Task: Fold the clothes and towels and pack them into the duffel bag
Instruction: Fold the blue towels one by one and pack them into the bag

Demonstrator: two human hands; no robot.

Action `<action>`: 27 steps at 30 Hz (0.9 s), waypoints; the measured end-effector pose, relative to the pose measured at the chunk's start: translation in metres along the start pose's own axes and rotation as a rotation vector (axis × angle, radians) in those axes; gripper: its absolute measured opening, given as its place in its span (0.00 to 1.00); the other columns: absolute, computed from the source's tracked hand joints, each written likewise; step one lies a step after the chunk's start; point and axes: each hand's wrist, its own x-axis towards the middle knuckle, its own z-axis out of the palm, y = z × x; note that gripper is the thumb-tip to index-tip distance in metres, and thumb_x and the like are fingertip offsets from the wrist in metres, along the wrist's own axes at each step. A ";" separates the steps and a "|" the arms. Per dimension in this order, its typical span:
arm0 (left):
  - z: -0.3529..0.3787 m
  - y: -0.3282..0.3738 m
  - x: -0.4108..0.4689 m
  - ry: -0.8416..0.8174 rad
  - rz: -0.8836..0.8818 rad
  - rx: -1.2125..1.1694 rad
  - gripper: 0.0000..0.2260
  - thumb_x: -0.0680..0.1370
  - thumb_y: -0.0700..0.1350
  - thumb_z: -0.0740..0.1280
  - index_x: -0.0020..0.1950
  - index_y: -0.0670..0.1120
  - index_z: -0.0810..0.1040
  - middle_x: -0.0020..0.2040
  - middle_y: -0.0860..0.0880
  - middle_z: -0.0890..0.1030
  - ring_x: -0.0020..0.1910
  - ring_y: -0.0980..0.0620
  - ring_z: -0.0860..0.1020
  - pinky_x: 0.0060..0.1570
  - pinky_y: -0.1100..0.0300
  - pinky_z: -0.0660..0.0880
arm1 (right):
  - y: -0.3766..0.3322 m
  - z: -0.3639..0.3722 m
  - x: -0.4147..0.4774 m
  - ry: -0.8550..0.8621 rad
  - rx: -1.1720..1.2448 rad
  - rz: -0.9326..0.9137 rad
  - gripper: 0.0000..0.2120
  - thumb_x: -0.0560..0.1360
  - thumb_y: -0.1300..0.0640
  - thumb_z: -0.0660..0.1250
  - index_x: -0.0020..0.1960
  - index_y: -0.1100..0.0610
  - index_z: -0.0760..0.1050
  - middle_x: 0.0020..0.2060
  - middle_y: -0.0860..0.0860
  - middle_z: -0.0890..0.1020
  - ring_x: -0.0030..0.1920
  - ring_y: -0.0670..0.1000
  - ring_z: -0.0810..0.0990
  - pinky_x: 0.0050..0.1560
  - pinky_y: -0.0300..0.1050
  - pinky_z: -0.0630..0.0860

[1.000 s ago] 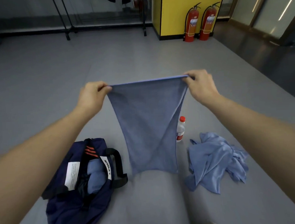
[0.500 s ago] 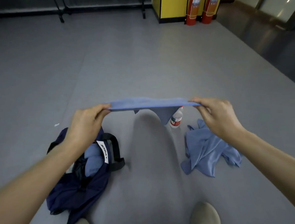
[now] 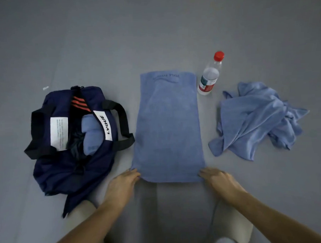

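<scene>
Laying flat on the grey floor (image 3: 152, 39): a blue rectangular terry towel (image 3: 167, 124), long axis pointing away from the person, dark lettering along its far edge.

Left hand (image 3: 124, 185): fingertips on the towel's near left corner. Right hand (image 3: 218, 181): fingertips on the near right corner. Both are motion-blurred, so I cannot tell whether they pinch the corners or just press them down.

Surroundings:
- Left of the towel: navy fabric duffel bag (image 3: 69, 167), unzipped, with orange stripes and a white "LVQUE" tag. A rolled light-blue cloth (image 3: 91, 131) sits inside the opening.
- The bag's black strap handle (image 3: 123, 121) reaches the towel's left edge, touching or just beside it; cannot tell which.
- Clear plastic water bottle with a red cap (image 3: 210, 75) stands just beside the towel's far right corner, apart from the fabric.
- Crumpled light-blue garment (image 3: 253, 117) is heaped on the floor right of the towel, with a clear gap between them.
- Small white scrap (image 3: 45, 87) lies on the floor beyond the bag.
- The person's knees in pale trousers (image 3: 82, 209) show at the bottom edge, the left one against the bag's near end.
</scene>
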 end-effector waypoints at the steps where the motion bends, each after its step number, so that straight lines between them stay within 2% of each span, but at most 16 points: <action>1: 0.007 0.002 -0.002 0.010 0.025 0.004 0.09 0.75 0.50 0.60 0.48 0.56 0.81 0.48 0.56 0.83 0.42 0.55 0.82 0.33 0.59 0.81 | -0.002 0.009 -0.003 -0.047 -0.039 -0.018 0.16 0.66 0.56 0.67 0.52 0.52 0.85 0.55 0.50 0.85 0.52 0.50 0.86 0.46 0.44 0.83; 3: 0.016 0.003 -0.008 -0.015 0.068 0.061 0.13 0.73 0.51 0.60 0.43 0.56 0.85 0.49 0.57 0.84 0.46 0.57 0.80 0.33 0.63 0.80 | -0.004 0.028 -0.011 -0.166 -0.081 -0.012 0.13 0.66 0.53 0.66 0.47 0.49 0.85 0.56 0.49 0.85 0.54 0.50 0.85 0.40 0.43 0.83; 4: 0.020 0.002 -0.014 -0.051 0.077 0.104 0.14 0.72 0.51 0.60 0.42 0.56 0.86 0.51 0.55 0.85 0.46 0.54 0.82 0.34 0.63 0.81 | -0.006 0.035 -0.016 -0.194 -0.076 0.005 0.13 0.66 0.53 0.66 0.47 0.50 0.85 0.57 0.50 0.84 0.55 0.51 0.85 0.40 0.43 0.83; 6: 0.032 -0.010 -0.029 -0.150 0.093 0.189 0.14 0.72 0.53 0.60 0.43 0.57 0.87 0.53 0.52 0.85 0.43 0.46 0.83 0.37 0.59 0.82 | -0.010 0.049 -0.021 -0.210 -0.083 0.034 0.13 0.65 0.56 0.67 0.48 0.52 0.86 0.59 0.51 0.84 0.56 0.53 0.85 0.42 0.46 0.84; 8: 0.039 -0.018 -0.042 -0.234 0.106 0.230 0.13 0.72 0.54 0.62 0.47 0.58 0.86 0.55 0.51 0.84 0.40 0.44 0.80 0.35 0.55 0.80 | -0.017 0.056 -0.027 -0.232 -0.144 0.061 0.16 0.66 0.58 0.61 0.47 0.54 0.86 0.58 0.53 0.84 0.54 0.55 0.85 0.42 0.47 0.84; 10: 0.042 -0.021 -0.045 -0.262 0.145 0.208 0.11 0.71 0.57 0.64 0.47 0.59 0.85 0.52 0.52 0.83 0.40 0.46 0.77 0.35 0.55 0.78 | -0.025 0.059 -0.027 -0.272 -0.212 0.074 0.20 0.65 0.57 0.56 0.42 0.57 0.86 0.54 0.56 0.85 0.49 0.57 0.86 0.43 0.49 0.84; 12: 0.042 -0.019 -0.042 -0.235 0.209 0.195 0.12 0.72 0.63 0.66 0.46 0.59 0.85 0.45 0.55 0.81 0.41 0.50 0.75 0.37 0.57 0.75 | -0.029 0.056 -0.022 -0.334 -0.219 0.115 0.19 0.63 0.55 0.56 0.36 0.57 0.86 0.47 0.56 0.87 0.44 0.57 0.87 0.41 0.50 0.84; 15: 0.033 -0.009 -0.019 -0.177 0.263 0.135 0.18 0.77 0.66 0.62 0.51 0.57 0.86 0.44 0.57 0.80 0.40 0.52 0.77 0.39 0.59 0.76 | -0.030 0.038 -0.002 -0.378 -0.142 0.122 0.17 0.63 0.49 0.58 0.34 0.52 0.85 0.40 0.50 0.86 0.40 0.53 0.86 0.32 0.47 0.83; 16: 0.031 -0.005 -0.003 -0.153 0.273 0.120 0.19 0.80 0.64 0.60 0.54 0.56 0.85 0.47 0.57 0.81 0.42 0.53 0.78 0.41 0.59 0.78 | -0.029 0.026 0.011 -0.363 -0.115 0.119 0.16 0.65 0.47 0.58 0.37 0.51 0.84 0.41 0.47 0.85 0.40 0.52 0.86 0.30 0.48 0.82; 17: 0.030 -0.001 0.019 -0.119 0.284 0.121 0.20 0.82 0.62 0.56 0.57 0.55 0.85 0.50 0.56 0.81 0.44 0.52 0.80 0.44 0.60 0.79 | -0.026 0.010 0.029 -0.344 -0.056 0.134 0.17 0.69 0.46 0.57 0.43 0.49 0.83 0.46 0.45 0.83 0.43 0.51 0.86 0.34 0.50 0.83; 19: 0.029 0.006 0.071 -0.050 0.273 0.120 0.23 0.85 0.57 0.49 0.64 0.51 0.82 0.57 0.53 0.81 0.52 0.50 0.81 0.53 0.57 0.80 | -0.014 -0.013 0.067 -0.296 -0.017 0.076 0.24 0.76 0.43 0.46 0.57 0.49 0.76 0.59 0.46 0.78 0.55 0.53 0.82 0.49 0.53 0.81; 20: 0.029 0.008 0.101 -0.017 0.253 0.109 0.24 0.85 0.55 0.49 0.66 0.49 0.80 0.60 0.50 0.81 0.56 0.48 0.81 0.57 0.55 0.79 | -0.007 -0.025 0.090 -0.242 -0.016 0.040 0.26 0.77 0.42 0.44 0.62 0.51 0.74 0.63 0.48 0.76 0.59 0.55 0.81 0.54 0.53 0.80; 22: 0.026 0.009 0.161 0.018 0.202 0.094 0.23 0.85 0.52 0.50 0.71 0.44 0.76 0.65 0.46 0.79 0.64 0.44 0.78 0.65 0.52 0.75 | 0.010 -0.045 0.140 -0.132 -0.034 0.018 0.25 0.83 0.45 0.48 0.71 0.57 0.70 0.71 0.54 0.72 0.67 0.57 0.76 0.63 0.52 0.75; 24: 0.019 0.007 0.217 0.044 0.149 0.099 0.23 0.84 0.50 0.52 0.74 0.40 0.71 0.70 0.41 0.75 0.69 0.40 0.74 0.70 0.48 0.71 | 0.028 -0.063 0.194 -0.116 -0.007 0.065 0.25 0.85 0.48 0.51 0.79 0.57 0.58 0.78 0.54 0.61 0.76 0.55 0.64 0.73 0.50 0.63; 27: 0.006 -0.004 0.290 0.033 0.081 0.110 0.24 0.85 0.46 0.57 0.79 0.38 0.61 0.78 0.38 0.64 0.76 0.38 0.64 0.76 0.47 0.61 | 0.048 -0.085 0.265 -0.014 0.090 0.226 0.29 0.85 0.46 0.50 0.82 0.57 0.49 0.81 0.53 0.51 0.80 0.53 0.51 0.77 0.48 0.51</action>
